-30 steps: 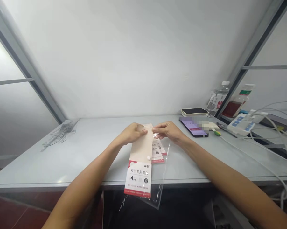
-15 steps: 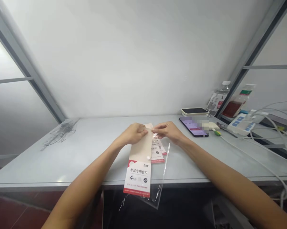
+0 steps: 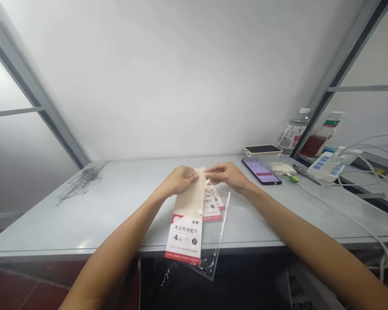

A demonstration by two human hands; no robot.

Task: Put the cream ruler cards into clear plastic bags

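A long ruler-set packaging card (image 3: 184,237), beige above and white with red edges and Chinese print below, slants toward me past the desk's front edge. My left hand (image 3: 180,181) is closed on its upper left part, thumb on top. At the card's upper right edge my right hand (image 3: 229,175) pinches with thumb and fingers; it seems to hold the rim of a clear plastic sleeve (image 3: 215,252). That sleeve lies under and beside the card, its lower corner hanging over the edge. More printed cards (image 3: 211,211) lie fanned beneath.
A tangle of thin dark strands (image 3: 84,178) lies on the grey desk (image 3: 126,181) at left. To the right are a lit phone (image 3: 261,172), another phone (image 3: 263,150), a water bottle (image 3: 294,131), a bottle of red liquid (image 3: 321,135), a power strip (image 3: 326,165) and white cables (image 3: 329,206).
The card's lower end has shifted slightly left and up. Both hands stay almost in place, with the right fingers still pinching at the card's edge.
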